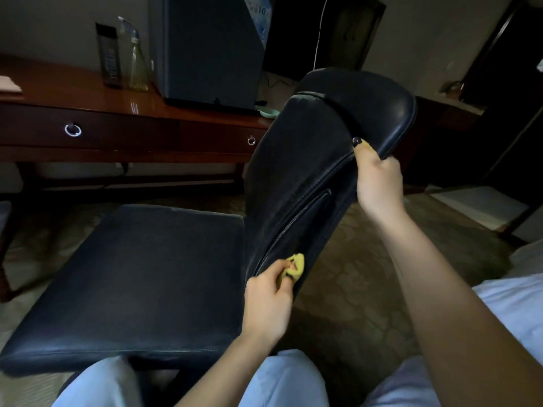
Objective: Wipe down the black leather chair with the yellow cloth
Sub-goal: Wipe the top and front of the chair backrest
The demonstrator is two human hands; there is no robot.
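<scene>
Your left grip (267, 292) pinches the yellow cloth (295, 267) low on the chair back (293, 160). Above, your right grip (377, 177) clamps its top edge. Likely midway; the seat (132, 274) probably remains.

Desk (88, 95): glossy brown wood, with ring pulls (73, 130) on its drawers.
Spray bottle (137, 63): clear, upright on desk, just beside dark container (109, 55).
Box (211, 48): grey, on desk.
Carpet (367, 259): patterned.

Patterned carpet (352, 259) carries the black leather chair (141, 274) and a wooden desk (73, 92), which holds a spray bottle (138, 66).
</scene>
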